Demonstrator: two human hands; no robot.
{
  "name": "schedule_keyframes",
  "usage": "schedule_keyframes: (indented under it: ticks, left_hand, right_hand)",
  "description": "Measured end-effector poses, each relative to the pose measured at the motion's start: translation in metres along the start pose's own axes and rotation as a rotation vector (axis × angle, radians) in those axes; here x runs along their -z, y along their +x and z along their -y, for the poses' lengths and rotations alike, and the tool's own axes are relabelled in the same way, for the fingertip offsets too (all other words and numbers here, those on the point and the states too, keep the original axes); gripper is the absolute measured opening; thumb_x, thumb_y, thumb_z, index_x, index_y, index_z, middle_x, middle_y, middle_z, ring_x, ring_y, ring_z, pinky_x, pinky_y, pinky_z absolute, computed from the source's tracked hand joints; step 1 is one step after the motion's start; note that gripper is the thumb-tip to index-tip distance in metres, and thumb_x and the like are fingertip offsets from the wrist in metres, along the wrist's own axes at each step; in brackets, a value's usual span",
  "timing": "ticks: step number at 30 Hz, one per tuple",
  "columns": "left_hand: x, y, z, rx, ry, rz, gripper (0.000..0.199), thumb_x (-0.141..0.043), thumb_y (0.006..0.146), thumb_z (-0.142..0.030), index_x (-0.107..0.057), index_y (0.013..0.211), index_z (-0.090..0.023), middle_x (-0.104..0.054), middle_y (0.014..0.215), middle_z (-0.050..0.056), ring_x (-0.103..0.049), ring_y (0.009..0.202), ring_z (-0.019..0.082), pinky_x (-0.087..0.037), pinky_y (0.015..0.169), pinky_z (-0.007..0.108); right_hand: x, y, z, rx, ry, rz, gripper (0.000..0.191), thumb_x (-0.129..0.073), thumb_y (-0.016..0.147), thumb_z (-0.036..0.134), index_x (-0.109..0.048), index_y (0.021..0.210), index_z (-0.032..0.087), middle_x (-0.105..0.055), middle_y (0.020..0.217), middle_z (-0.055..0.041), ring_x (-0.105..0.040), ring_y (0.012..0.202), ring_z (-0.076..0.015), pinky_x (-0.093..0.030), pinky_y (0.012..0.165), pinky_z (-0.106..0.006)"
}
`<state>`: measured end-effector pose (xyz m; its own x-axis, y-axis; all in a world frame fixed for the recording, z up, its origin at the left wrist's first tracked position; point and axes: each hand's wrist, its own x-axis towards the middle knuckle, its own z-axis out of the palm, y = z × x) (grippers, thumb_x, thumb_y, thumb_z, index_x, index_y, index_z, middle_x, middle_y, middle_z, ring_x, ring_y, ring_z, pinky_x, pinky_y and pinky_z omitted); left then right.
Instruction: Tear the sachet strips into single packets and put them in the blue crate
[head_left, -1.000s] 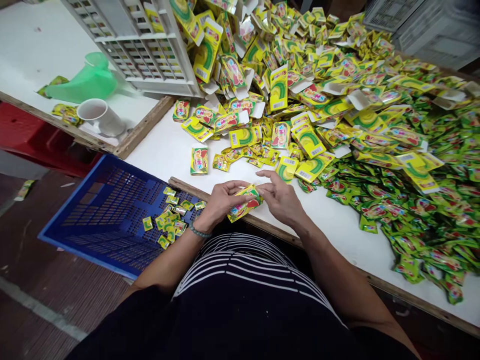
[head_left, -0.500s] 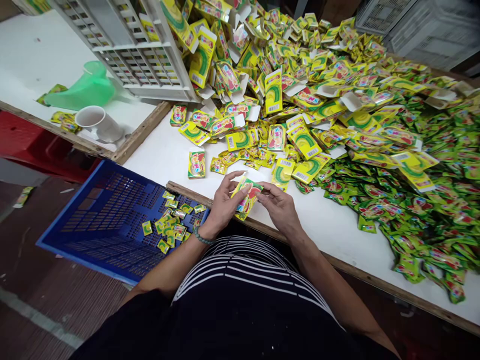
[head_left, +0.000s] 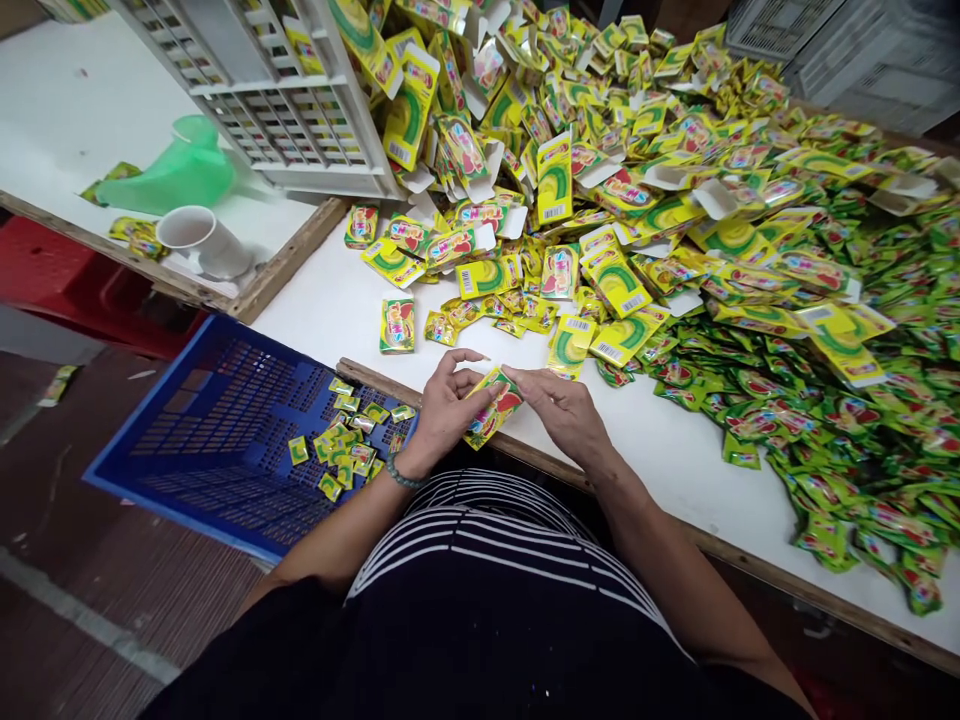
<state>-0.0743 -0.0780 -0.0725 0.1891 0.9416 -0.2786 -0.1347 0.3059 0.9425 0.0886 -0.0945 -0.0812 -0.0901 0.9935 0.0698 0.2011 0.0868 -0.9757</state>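
My left hand [head_left: 445,410] is closed on a small yellow and green candy box [head_left: 487,425], its thumb lying across the printed front. A bracelet of beads is round that wrist. At the box's upper right end, the fingers and thumb of my right hand [head_left: 564,412] pinch its edge; the flap there is hidden by the fingers. Past my hands, another candy box [head_left: 397,325] lies flat on the white table, with yellow sachets [head_left: 441,326] beside it. A yellow carton [head_left: 570,343] lies just beyond my right hand.
Open cartons [head_left: 555,180] are heaped at the back, green sachets [head_left: 810,420] at the right. A blue crate [head_left: 150,440] with several small boxes stands at lower left. A white crate [head_left: 322,130], a mug [head_left: 201,243] and a green plastic piece [head_left: 169,180] are further left.
My right fingers have straightened and moved over the box's upper end, which now looks flatter and closed. My left hand keeps its hold. The whole view has shifted slightly.
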Motion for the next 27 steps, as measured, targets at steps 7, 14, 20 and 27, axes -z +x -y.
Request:
schedule_keyframes:
  ticks: [7,14,20,27]
  left_hand:
    - [-0.001,-0.002,-0.005,0.031,-0.014,0.006,0.056,-0.086,0.06,-0.033,-0.052,0.103,-0.018,-0.071,0.073,-0.002,-0.065,0.063,0.011,-0.05,0.063,0.022]
    - [-0.003,-0.003,-0.007,0.035,-0.075,0.023,0.054,-0.087,0.059,-0.037,-0.057,0.1,-0.018,-0.069,0.07,-0.003,-0.065,0.061,0.01,-0.05,0.062,0.021]
    - [-0.005,-0.006,-0.005,0.106,-0.166,-0.001,0.055,-0.088,0.056,-0.04,-0.058,0.096,-0.017,-0.068,0.066,-0.003,-0.063,0.058,0.01,-0.049,0.059,0.021]
    - [-0.011,-0.01,0.001,0.108,-0.203,-0.113,0.055,-0.087,0.058,-0.041,-0.056,0.097,-0.018,-0.067,0.065,-0.004,-0.06,0.055,0.009,-0.047,0.058,0.021]
  right_hand:
    - [-0.009,0.003,-0.012,-0.287,0.407,-0.147,0.027,-0.078,0.071,0.042,-0.079,0.09,0.024,-0.078,0.089,-0.0027,-0.071,0.08,-0.0193,-0.058,0.08,-0.038]
    - [0.003,-0.003,-0.013,-0.254,0.318,-0.06,0.023,-0.075,0.077,0.04,-0.079,0.095,0.026,-0.078,0.098,-0.0027,-0.072,0.093,-0.0224,-0.055,0.093,-0.042]
    - [-0.009,-0.023,-0.005,0.066,-0.177,-0.213,0.026,-0.058,0.09,0.031,-0.075,0.109,0.024,-0.077,0.103,-0.0062,-0.073,0.092,-0.0227,-0.057,0.087,-0.041]
    - [-0.028,-0.03,-0.007,0.328,-0.507,-0.296,0.032,-0.052,0.093,0.025,-0.069,0.119,0.017,-0.075,0.107,-0.0124,-0.072,0.091,-0.0234,-0.057,0.078,-0.038]
